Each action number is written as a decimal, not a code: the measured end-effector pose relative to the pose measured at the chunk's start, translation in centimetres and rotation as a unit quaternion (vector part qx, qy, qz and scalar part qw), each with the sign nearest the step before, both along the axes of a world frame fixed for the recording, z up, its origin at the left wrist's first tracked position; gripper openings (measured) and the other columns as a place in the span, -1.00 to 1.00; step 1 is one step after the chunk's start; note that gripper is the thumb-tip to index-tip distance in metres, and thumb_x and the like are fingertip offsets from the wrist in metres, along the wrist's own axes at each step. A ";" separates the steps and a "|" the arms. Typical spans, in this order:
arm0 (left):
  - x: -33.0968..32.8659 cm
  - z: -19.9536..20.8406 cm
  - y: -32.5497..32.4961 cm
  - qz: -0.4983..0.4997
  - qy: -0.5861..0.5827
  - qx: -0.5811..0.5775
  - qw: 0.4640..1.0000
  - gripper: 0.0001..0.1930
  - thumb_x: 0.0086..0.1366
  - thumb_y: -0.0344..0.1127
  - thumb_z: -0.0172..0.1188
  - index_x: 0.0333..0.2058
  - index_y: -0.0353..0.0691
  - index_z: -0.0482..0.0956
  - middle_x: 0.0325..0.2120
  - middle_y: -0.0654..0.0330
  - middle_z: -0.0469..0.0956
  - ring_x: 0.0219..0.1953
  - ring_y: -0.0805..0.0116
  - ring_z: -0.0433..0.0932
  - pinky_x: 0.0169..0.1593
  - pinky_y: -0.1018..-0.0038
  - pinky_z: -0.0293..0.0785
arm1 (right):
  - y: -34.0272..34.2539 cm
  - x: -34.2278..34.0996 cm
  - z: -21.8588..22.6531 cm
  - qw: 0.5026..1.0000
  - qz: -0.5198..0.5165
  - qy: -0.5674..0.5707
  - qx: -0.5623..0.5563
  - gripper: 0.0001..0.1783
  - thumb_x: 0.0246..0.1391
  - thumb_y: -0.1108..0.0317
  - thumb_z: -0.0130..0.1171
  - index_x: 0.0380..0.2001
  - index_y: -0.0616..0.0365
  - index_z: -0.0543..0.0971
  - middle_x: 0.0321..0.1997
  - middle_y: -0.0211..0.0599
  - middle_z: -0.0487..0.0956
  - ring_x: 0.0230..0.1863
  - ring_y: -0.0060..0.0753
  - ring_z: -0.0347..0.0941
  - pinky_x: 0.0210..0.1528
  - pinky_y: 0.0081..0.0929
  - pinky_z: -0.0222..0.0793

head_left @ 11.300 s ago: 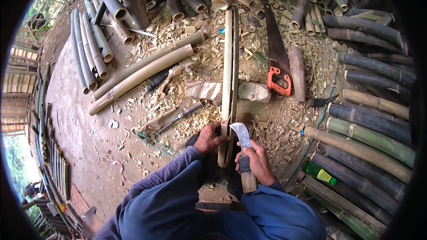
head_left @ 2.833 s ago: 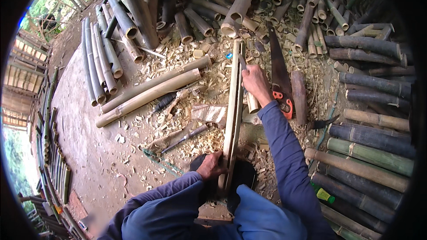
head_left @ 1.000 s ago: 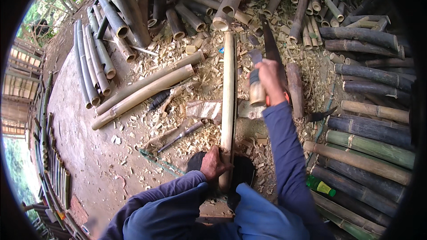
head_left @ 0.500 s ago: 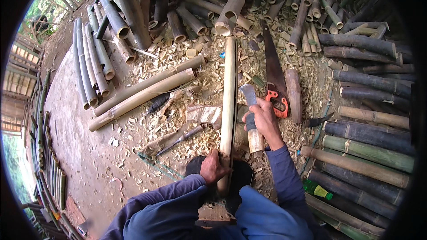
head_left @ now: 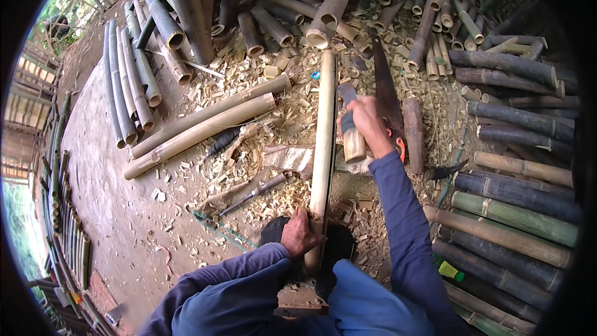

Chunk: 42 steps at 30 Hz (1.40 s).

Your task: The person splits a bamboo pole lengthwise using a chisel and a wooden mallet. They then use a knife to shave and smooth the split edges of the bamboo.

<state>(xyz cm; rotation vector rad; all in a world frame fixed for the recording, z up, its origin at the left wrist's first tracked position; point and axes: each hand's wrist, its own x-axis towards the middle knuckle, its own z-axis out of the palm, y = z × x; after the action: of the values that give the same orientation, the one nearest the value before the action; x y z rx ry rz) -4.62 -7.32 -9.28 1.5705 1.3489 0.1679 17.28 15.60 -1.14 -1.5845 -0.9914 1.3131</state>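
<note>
My left hand (head_left: 301, 233) is closed around the near end of a long pale split bamboo piece (head_left: 323, 130). This piece stretches away from me, across a wooden block (head_left: 289, 159) on the ground. In my right hand (head_left: 368, 126) is a short broad-bladed chopping knife (head_left: 354, 146), gripped by its thick wooden handle with a dark wrapping. Its blade is just right of the bamboo, apart from my left hand. Behind my right hand lies a handsaw (head_left: 385, 81); its orange handle is partly hidden by that hand and sleeve.
Wood chips (head_left: 267, 134) litter the ground. Left of the block lie a slim knife (head_left: 252, 194) and two bamboo poles (head_left: 205, 130). A dark wooden rod (head_left: 413, 137) lies beside the saw. Bamboo lengths (head_left: 516, 211) line the right side; more are piled at the back. A green bottle (head_left: 449, 270) is at lower right.
My right hand has moved away from me along the bamboo with the chopping knife, now covering more of the saw's handle. My left hand keeps its place on the bamboo.
</note>
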 end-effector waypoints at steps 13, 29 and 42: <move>0.3 -0.2 0.0 -0.014 0.004 0.017 1.000 -0.24 -0.08 -0.06 0.54 -0.08 -0.36 0.28 -0.14 -0.24 0.48 -0.08 -0.25 0.55 -0.03 0.05 0.52 | 9.2 1.6 -0.5 0.998 -0.010 -0.024 0.063 -0.79 0.01 0.49 -0.04 -0.56 0.43 0.51 -0.66 0.11 0.57 -0.76 -0.09 0.53 -0.71 -0.19 0.49; -1.0 -2.5 3.1 0.087 -0.206 -0.030 0.974 -0.22 -0.06 -0.37 0.54 0.15 -0.48 0.41 -0.07 -0.04 0.62 -0.02 0.23 0.61 0.13 0.32 0.51 | -24.9 -3.0 1.9 0.994 0.066 0.019 -0.086 -0.60 0.37 0.34 -0.17 0.11 0.39 0.43 -0.49 -0.27 0.57 -0.62 -0.57 0.48 -0.53 -0.59 0.40; 1.3 -0.1 2.7 0.086 -0.005 0.093 0.992 -0.29 -0.17 -0.02 0.58 -0.10 -0.38 0.57 -0.25 -0.07 0.62 -0.16 0.04 0.63 -0.05 0.21 0.52 | -27.7 -3.5 0.1 0.982 0.004 0.121 -0.148 -0.70 0.32 0.42 -0.18 -0.04 0.39 0.43 -0.53 -0.19 0.58 -0.68 -0.47 0.49 -0.62 -0.51 0.42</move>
<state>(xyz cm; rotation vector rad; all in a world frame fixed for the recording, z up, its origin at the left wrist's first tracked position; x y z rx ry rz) -3.37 -4.65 -9.34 1.6013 1.4955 0.4173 13.74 -12.11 -1.09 -1.5863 -0.6764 1.6751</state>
